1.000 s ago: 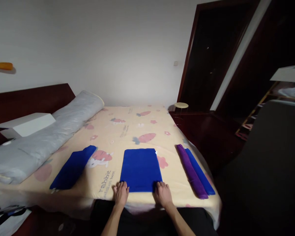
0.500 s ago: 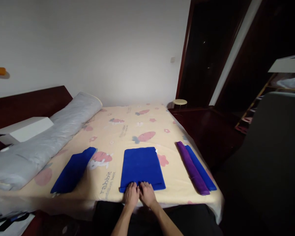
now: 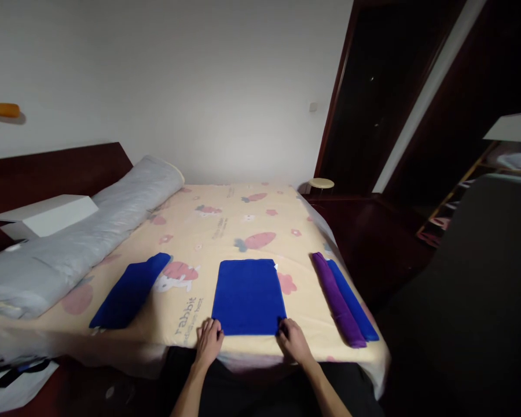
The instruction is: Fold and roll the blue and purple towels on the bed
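Note:
A folded blue cloth (image 3: 248,296) lies flat on the cream, carrot-printed bed sheet (image 3: 226,231), close to the near edge. My left hand (image 3: 209,343) is at its near left corner, fingers curled onto the corner. My right hand (image 3: 292,343) is at the near right corner, fingers pinched on that corner. Both forearms come up from the bottom of the picture.
Another folded blue cloth (image 3: 129,289) lies to the left. A purple roll (image 3: 336,301) and a blue roll (image 3: 354,302) lie side by side at the right edge. A long grey bolster (image 3: 78,243) and a white box (image 3: 43,213) are at the left; a dark chair back (image 3: 481,289) stands right.
My hands were together at the middle of the cloth's near edge half a second ago; they have slid apart to its two near corners.

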A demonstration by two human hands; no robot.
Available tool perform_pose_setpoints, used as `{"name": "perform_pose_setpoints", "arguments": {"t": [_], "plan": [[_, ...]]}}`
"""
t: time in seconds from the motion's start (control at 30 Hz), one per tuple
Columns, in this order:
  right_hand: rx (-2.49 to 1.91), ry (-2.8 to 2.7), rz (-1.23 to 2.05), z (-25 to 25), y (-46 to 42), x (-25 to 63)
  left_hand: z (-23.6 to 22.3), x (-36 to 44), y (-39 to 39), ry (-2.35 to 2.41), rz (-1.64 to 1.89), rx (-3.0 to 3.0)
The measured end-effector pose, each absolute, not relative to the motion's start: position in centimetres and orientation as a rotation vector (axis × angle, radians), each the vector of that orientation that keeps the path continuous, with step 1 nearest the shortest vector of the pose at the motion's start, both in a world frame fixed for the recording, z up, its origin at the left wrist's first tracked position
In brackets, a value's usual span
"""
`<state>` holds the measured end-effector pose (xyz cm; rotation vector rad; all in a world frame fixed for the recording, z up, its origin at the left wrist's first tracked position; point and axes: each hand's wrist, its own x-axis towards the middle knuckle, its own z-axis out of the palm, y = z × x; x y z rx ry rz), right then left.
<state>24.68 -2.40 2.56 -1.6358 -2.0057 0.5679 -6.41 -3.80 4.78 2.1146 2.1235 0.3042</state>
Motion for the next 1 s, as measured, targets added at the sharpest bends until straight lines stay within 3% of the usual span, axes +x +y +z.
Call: {"name": "perform_pose_setpoints", "arguments": {"t": [1.0], "plan": [[-1.828,-2.224,0.011,2.0,-3.6,24.5,3.8,-7.3,-4.7,2.22,0.57,2.082]]}}
